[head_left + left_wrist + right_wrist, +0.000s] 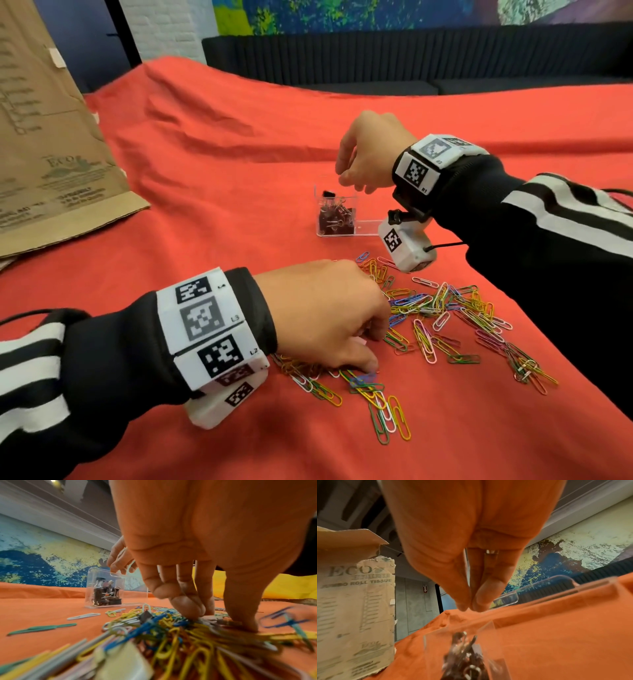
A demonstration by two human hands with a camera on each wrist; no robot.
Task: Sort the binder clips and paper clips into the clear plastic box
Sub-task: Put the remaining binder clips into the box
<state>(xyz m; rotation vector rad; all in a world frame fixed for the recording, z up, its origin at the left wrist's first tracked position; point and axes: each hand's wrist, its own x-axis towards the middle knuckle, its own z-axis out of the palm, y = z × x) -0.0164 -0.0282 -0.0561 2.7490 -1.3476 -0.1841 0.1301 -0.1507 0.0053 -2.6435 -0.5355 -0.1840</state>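
A small clear plastic box [368, 230] stands on the red cloth, its left compartment holding black binder clips [334, 219]. My right hand [345, 176] hangs just above that compartment, and in the right wrist view its straight fingers [464, 601] meet the thumb tip with nothing visible between them. Coloured paper clips [445, 315] lie scattered in front of the box. My left hand [375, 353] is down in this pile, its curled fingers [187, 608] and thumb pinching a small clip [228, 622] of a kind I cannot make out. A dark binder clip [145, 615] lies among the paper clips.
A flattened brown cardboard sheet [51, 137] leans at the far left. The red cloth [239, 154] is wrinkled and rises toward the back, where a dark sofa [376, 58] stands. Bare cloth lies left of the box.
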